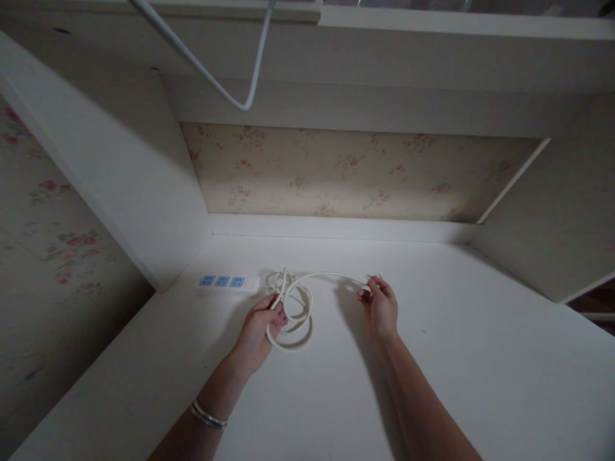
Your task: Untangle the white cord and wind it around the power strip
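A white power strip (225, 282) with blue sockets lies on the white desk (456, 358) near the left side wall. Its cream cable (295, 314) is gathered in loose coils just right of it. My left hand (259, 330) is closed around the coils, a bracelet on its wrist. From the coils the cable arcs to the right to my right hand (379, 307), which pinches the plug end of the cable (371, 282) a little above the desk.
The desk sits in a white alcove with flowered wallpaper (346, 169) at the back and white side panels (120, 173) left and right. A thin white cord (225, 83) hangs in a loop from the shelf above.
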`<state>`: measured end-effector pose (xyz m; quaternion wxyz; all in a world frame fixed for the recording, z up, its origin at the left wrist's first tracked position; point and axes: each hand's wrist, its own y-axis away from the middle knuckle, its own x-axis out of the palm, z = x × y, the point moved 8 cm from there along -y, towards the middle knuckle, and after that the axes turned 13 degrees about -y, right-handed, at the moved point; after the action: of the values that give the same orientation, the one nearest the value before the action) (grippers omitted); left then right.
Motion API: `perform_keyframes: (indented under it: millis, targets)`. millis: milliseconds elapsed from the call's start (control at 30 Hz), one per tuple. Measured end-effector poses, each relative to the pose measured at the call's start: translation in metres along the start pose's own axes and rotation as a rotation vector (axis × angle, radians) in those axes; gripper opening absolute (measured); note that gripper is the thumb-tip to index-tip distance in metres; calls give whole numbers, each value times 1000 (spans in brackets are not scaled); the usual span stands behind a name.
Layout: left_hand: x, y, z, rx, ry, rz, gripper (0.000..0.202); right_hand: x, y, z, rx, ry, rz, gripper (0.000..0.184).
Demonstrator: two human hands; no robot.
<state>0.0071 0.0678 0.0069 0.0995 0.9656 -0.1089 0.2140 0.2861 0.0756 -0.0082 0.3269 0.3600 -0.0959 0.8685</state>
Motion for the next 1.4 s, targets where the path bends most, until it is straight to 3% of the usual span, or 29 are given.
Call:
perform_keyframes:
  millis: [167, 433, 600, 767, 933, 1067, 1267, 1400]
  targets:
    - [-5, -1, -2, 16, -24, -71, 16, 8, 9, -13, 49, 275, 89, 43]
    - [-8, 1, -1, -2, -61, -117, 26, 12, 14, -21, 146, 388, 158, 57]
    - [-4, 0, 3, 18, -185, -63, 25, 46, 47, -24, 155, 474, 463, 70]
    - [0, 0, -2, 108, -354, -48, 10, 65, 89, -52, 255, 531, 701, 50]
    - [24, 6, -13, 282, -594, 98, 20, 67, 98, -61, 351, 422, 683, 50]
    - [39, 12, -18, 356, -619, 163, 26, 70, 95, -58, 412, 284, 634, 51]
    - [35, 13, -18, 378, -660, 158, 25, 80, 98, -54, 546, 28, 601, 35]
    - [22, 10, -18, 340, -598, 65, 21, 77, 96, -52, 648, -88, 492, 23]
